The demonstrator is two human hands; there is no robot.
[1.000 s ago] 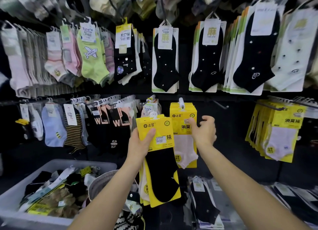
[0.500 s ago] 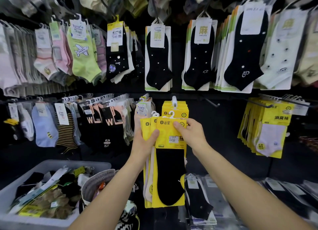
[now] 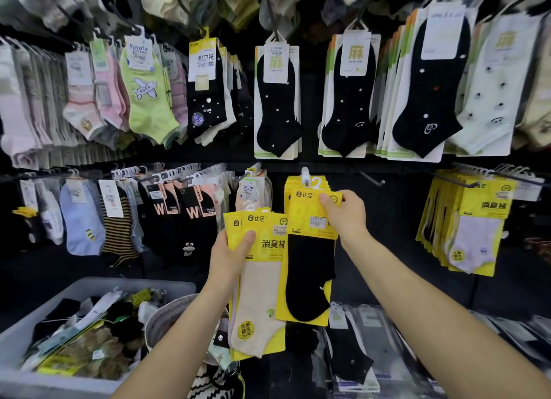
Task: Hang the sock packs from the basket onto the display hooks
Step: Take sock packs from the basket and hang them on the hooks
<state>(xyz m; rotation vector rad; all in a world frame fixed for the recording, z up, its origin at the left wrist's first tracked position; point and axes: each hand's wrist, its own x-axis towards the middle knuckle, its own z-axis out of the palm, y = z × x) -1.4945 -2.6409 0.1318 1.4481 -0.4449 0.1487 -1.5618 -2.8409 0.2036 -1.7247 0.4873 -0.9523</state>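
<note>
- Two slips look possible to me. The first is on the left: the stack of yellow packs (image 3: 238,219) in the left hand (image 3: 231,257) is fanned and gripped only near its top. A loosened thumb could let the back ones slide out and drop towards the grey basket (image 3: 134,281) or the floor.
- Further right, the white hanger loop (image 3: 316,184) of the black sock pack (image 3: 310,275) lies just beside the white tip of the display hook (image 3: 304,173). I cannot tell whether it has caught. If the pack is let go before the loop is over the tip, it would likely fall.
- Pushing it on crooked could also nudge the hung yellow packs (image 3: 290,187) on that hook, or crease the card header.
- Left hand: its fingers are curled round the stack's left edge. The thumb presses across the header of the beige sock pack (image 3: 259,297), which is the front pack of the stack. The hand is clamped on the stack, low and left of the hook.
- Right hand (image 3: 347,215): the thumb and fingers pinch the upper right corner of the black sock pack's yellow header. They hold it up against the hung packs, just below the hook tip, and the sock hangs free beneath.
- More packs lie in the grey basket at lower left, well apart from both hands.
</note>
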